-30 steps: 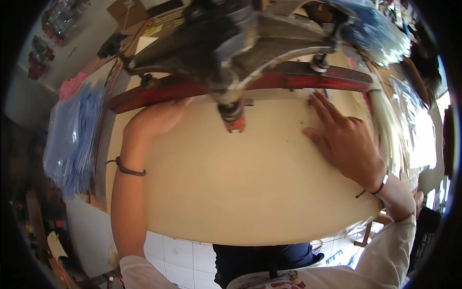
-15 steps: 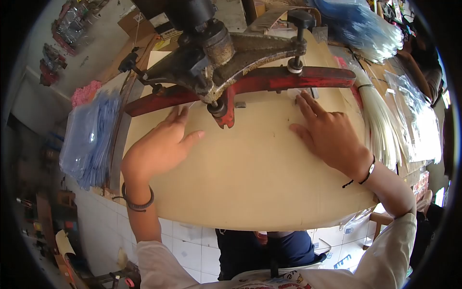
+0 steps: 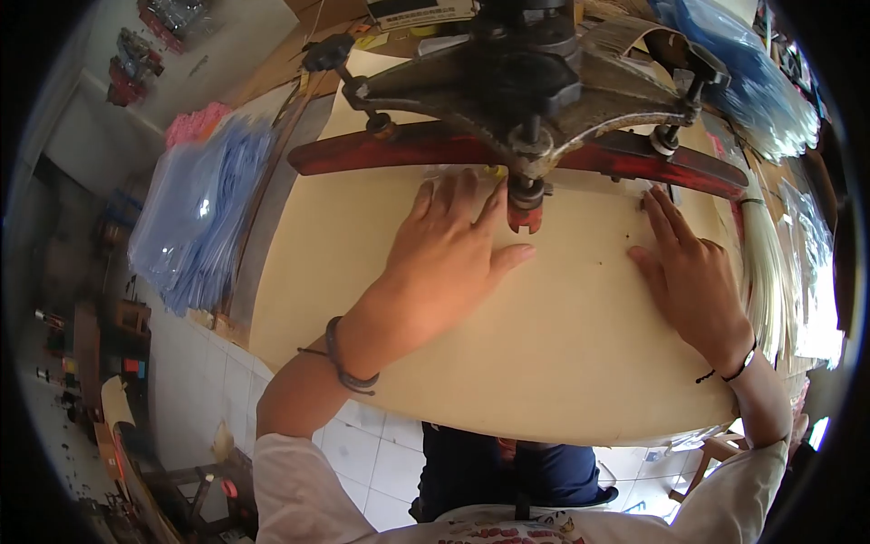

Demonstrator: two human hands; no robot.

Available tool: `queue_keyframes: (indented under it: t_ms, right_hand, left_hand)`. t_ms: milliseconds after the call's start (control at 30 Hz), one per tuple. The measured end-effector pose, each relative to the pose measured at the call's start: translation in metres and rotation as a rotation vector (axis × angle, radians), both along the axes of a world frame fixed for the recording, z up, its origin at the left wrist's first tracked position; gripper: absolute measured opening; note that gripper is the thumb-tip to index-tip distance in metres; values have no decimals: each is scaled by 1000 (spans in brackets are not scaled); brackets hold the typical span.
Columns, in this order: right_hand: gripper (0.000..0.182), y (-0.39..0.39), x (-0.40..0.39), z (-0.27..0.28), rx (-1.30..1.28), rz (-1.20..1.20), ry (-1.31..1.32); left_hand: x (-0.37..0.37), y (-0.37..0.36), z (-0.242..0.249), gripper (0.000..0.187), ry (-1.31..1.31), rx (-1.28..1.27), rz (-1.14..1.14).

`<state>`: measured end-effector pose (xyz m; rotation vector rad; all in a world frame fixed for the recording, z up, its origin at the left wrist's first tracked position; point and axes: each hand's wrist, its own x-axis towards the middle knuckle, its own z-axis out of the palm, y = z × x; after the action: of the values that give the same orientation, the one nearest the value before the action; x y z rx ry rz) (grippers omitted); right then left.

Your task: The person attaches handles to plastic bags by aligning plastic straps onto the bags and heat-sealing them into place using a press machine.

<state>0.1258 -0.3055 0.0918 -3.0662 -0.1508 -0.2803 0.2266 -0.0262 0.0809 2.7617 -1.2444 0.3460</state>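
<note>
My left hand (image 3: 444, 245) lies spread on the tan board (image 3: 507, 363), its fingertips at the front edge of a long red bar (image 3: 399, 150) and beside the bar's notched red tip (image 3: 525, 218). Clear film (image 3: 435, 170) shows at those fingertips. Further right, my right hand (image 3: 693, 281) rests on the board with its fingers stretched out, near a small dark-edged piece (image 3: 672, 192) at the bar. Above the bar stands a black and metal press frame (image 3: 507, 91) with screw knobs. The bar hides whatever lies beneath it.
Bluish plastic sleeves (image 3: 195, 208) are stacked at the left, beside pink material (image 3: 195, 124). Pale plastic strips (image 3: 766, 272) lie along the right side. More blue plastic (image 3: 752, 72) is at the back right, and a printed box (image 3: 424, 11) stands at the back.
The view has shifted, so the press appears further right. My left hand has moved right along the bar, close to its notched tip. My right hand stays near the bar's right part.
</note>
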Motion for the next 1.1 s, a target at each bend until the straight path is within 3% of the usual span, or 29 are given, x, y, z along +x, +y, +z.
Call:
queue_keyframes:
  t_ms: [333,433,533,700,833,1100]
  right_hand:
    - [54,-1,0,-2,-11,14,-13]
    - [54,-1,0,-2,-11,10,-27]
    - [54,-1,0,-4,-19,5,-39]
    - [51,1,-1,-5,-36,-15,-68]
    - [51,1,0,-10,-88,-23,-131]
    - [50,-1,-2,-16,-137,-7,-210]
  left_hand:
    - [-7,-16,1,63,-32,37,83]
    - [-6,-18,-4,52,7,-34,93]
    - [-7,-19,-7,55,-57,-39,91]
    - [-3,-19,-1,68,64,47,81]
    - [2,-17,-2,59,39,-103,-44]
    - [-3,-18,1,53,54,-106,-5]
